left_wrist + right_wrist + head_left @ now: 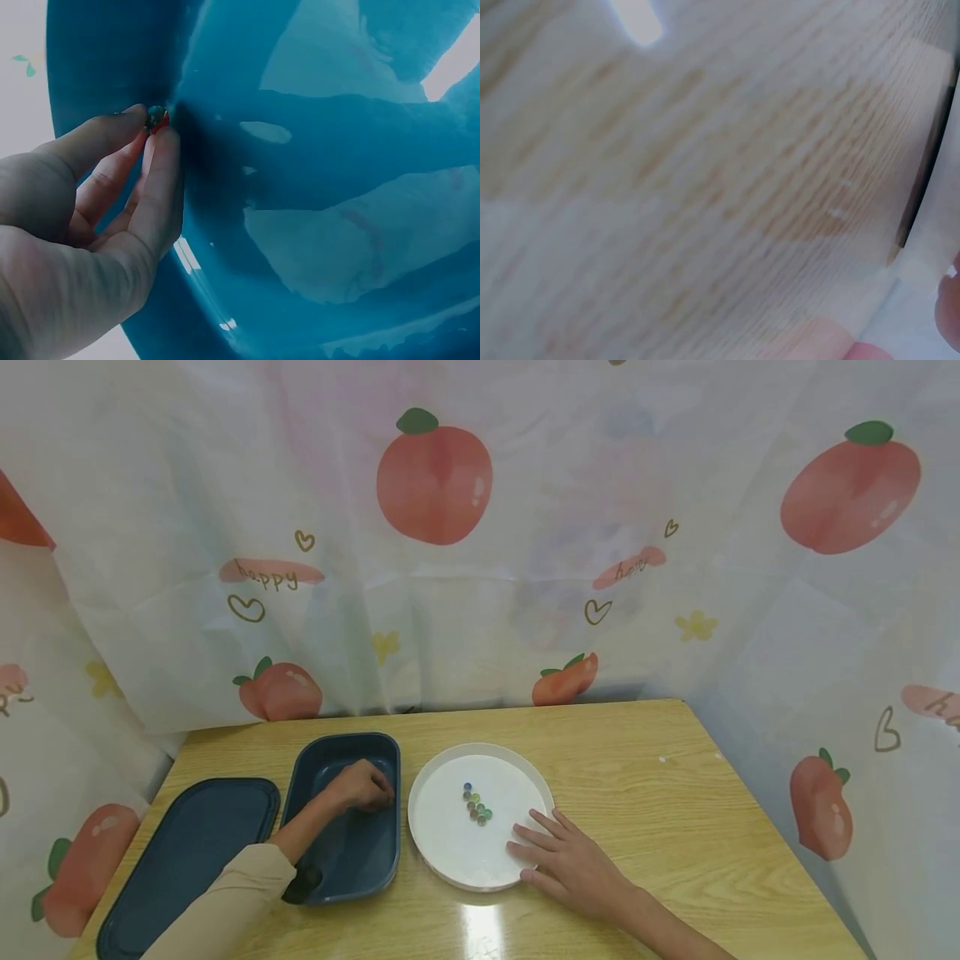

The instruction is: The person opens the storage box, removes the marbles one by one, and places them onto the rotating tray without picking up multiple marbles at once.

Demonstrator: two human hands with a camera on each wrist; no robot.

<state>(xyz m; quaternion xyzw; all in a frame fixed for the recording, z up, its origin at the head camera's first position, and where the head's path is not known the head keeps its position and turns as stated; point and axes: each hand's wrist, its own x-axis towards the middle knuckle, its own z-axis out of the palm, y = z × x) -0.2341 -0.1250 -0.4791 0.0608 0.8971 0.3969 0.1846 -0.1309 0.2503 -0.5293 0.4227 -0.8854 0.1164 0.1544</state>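
My left hand reaches into a dark blue rectangular tub. In the left wrist view its thumb and fingertips pinch a small glass marble close to the tub's wall. Several marbles, blue, green and brownish, lie in a loose cluster on a round white tray. At the tray's right rim my right hand rests with fingers spread and fairly straight. The right wrist view shows mostly tabletop, with only bits of fingertips at its lower right.
A dark blue lid lies flat left of the tub, partly under the left sleeve. Everything stands on a wood-grain table. Behind it hangs a white curtain printed with peaches.
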